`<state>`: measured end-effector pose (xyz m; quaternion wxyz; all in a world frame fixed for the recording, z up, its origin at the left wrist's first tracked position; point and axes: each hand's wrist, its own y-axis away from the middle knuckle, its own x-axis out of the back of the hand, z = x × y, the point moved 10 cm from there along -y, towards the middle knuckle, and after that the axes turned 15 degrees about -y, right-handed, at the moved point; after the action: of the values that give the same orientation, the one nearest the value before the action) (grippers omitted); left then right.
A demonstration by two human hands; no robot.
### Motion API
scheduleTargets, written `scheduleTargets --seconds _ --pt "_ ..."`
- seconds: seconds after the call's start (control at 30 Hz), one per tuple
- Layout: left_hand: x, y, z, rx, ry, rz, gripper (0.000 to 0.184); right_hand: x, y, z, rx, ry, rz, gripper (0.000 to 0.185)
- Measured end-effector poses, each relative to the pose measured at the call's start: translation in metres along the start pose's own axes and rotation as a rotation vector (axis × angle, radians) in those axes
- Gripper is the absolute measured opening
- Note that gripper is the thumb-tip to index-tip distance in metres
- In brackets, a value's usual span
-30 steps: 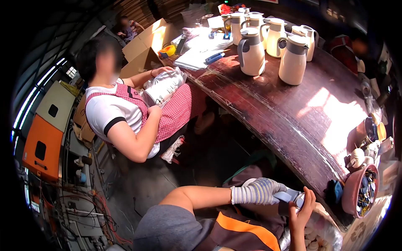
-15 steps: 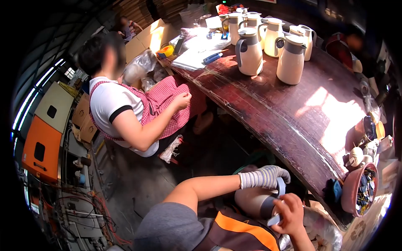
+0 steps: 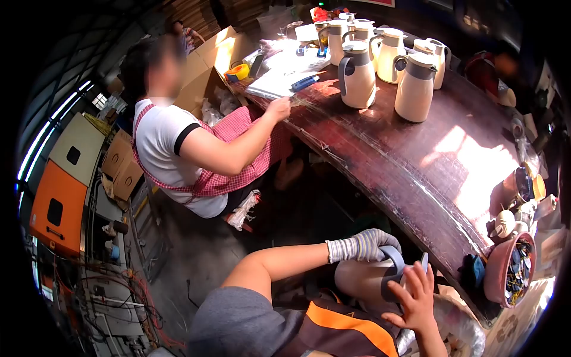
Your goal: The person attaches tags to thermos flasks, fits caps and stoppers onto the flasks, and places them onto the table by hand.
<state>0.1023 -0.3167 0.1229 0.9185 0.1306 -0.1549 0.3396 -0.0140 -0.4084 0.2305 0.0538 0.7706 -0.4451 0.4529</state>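
Note:
A beige jug [image 3: 363, 278] with a grey collar and handle lies on its side over my lap. My left hand [image 3: 372, 245], in a striped knitted glove, has its fingers curled round the jug's grey handle. Bare and spread, my right hand [image 3: 414, 296] is beside the jug's top end. A small grey piece [image 3: 424, 262] shows just above its fingertips; whether it touches them I cannot tell.
Several upright jugs [image 3: 416, 89] stand on the dark red table [image 3: 380, 149]. At its right end is a pink bucket [image 3: 495, 273] of small parts. A co-worker in a checked apron [image 3: 238, 128] sits at the left. Another person [image 3: 485, 71] is behind the table.
The jug has come into view and lies sideways at my gloved hand. My right hand has opened. The co-worker's wrapped item is gone from their hands, and their arm now reaches toward the table.

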Motion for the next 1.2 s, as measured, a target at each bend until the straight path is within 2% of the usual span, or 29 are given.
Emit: scheduleTargets --seconds 0.03,0.1,0.17,0.23,0.27,0.33,0.37,0.4,0.43,0.5,0.53,0.57,0.63,0.67,0.7,0.77,0.8,0.9,0.93,0.97,1.03,1.13,1.2 --pt "-0.002 0.0 -0.001 -0.012 -0.017 -0.028 0.036 0.001 -0.002 0.005 0.0 0.002 0.005 0.067" --pt "-0.008 0.001 -0.002 -0.021 -0.054 -0.05 0.035 -0.004 -0.002 0.0 0.162 0.041 -0.033 0.063" --pt "-0.009 0.003 -0.001 0.043 0.005 -0.066 0.031 0.001 -0.007 0.003 0.134 -0.016 0.006 0.059" --pt "-0.006 0.011 0.024 0.074 -0.114 0.026 0.026 0.008 0.002 0.047 -0.192 -0.199 0.221 0.057" --pt "-0.015 0.016 0.039 0.109 -0.408 0.035 0.027 0.014 0.011 0.066 -0.367 -0.161 0.315 0.054" --pt "-0.073 0.045 0.051 0.275 -0.36 -0.239 0.046 0.004 0.043 0.123 -0.765 -0.389 0.383 0.05" --pt "-0.077 0.045 0.064 0.116 -0.442 -0.167 0.046 -0.001 0.055 0.139 -0.922 -0.49 0.398 0.049" --pt "-0.081 0.047 0.078 -0.037 -0.534 -0.08 0.046 -0.001 0.056 0.139 -0.975 -0.442 0.303 0.054" --pt "-0.095 0.041 0.055 0.063 -0.514 -0.199 0.046 -0.001 0.06 0.138 -0.977 -0.44 0.306 0.054" --pt "-0.037 0.033 0.084 -0.065 -0.282 0.123 0.038 0.008 0.058 0.116 -0.726 -0.387 0.393 0.06" --pt "-0.035 0.023 0.046 0.12 -0.335 0.0 0.039 0.01 0.047 0.093 -0.569 -0.402 0.356 0.065" --pt "-0.015 0.025 0.04 0.202 -0.281 0.046 0.038 0.011 0.038 0.068 -0.473 -0.299 0.291 0.067" --pt "-0.002 0.021 0.029 0.127 -0.252 0.122 0.037 0.007 0.03 0.045 -0.359 -0.234 0.268 0.066" --pt "-0.012 0.022 0.036 0.133 -0.433 0.005 0.039 0.007 0.032 0.052 -0.365 -0.188 0.285 0.064" --pt "-0.023 0.025 0.052 -0.033 -0.532 0.082 0.041 0.009 0.036 0.067 -0.479 -0.193 0.338 0.06" --pt "-0.049 0.032 0.068 -0.002 -0.496 0.051 0.041 0.007 0.052 0.102 -0.723 -0.315 0.405 0.055" --pt "-0.057 0.035 0.069 0.087 -0.542 -0.046 0.043 0.005 0.056 0.109 -0.784 -0.342 0.397 0.054" --pt "-0.033 0.019 0.063 0.017 -0.493 0.039 0.04 0.011 0.044 0.091 -0.707 -0.339 0.288 0.056" --pt "-0.02 0.011 0.054 0.048 -0.483 0.042 0.036 0.013 0.033 0.071 -0.613 -0.398 0.241 0.063" --pt "-0.008 0.003 0.041 0.076 -0.287 0.019 0.035 0.012 0.027 0.054 -0.519 -0.442 0.194 0.07" --pt "-0.015 -0.014 -0.002 -0.018 0.053 -0.04 0.038 0.006 0.01 0.009 -0.165 -0.225 0.008 0.072" --pt "-0.023 -0.017 0.002 -0.067 0.067 -0.1 0.04 -0.002 -0.004 -0.024 0.131 -0.06 -0.052 0.065" --pt "-0.021 -0.013 0.002 -0.002 -0.031 -0.121 0.039 -0.003 -0.005 -0.02 0.143 -0.08 -0.009 0.064"
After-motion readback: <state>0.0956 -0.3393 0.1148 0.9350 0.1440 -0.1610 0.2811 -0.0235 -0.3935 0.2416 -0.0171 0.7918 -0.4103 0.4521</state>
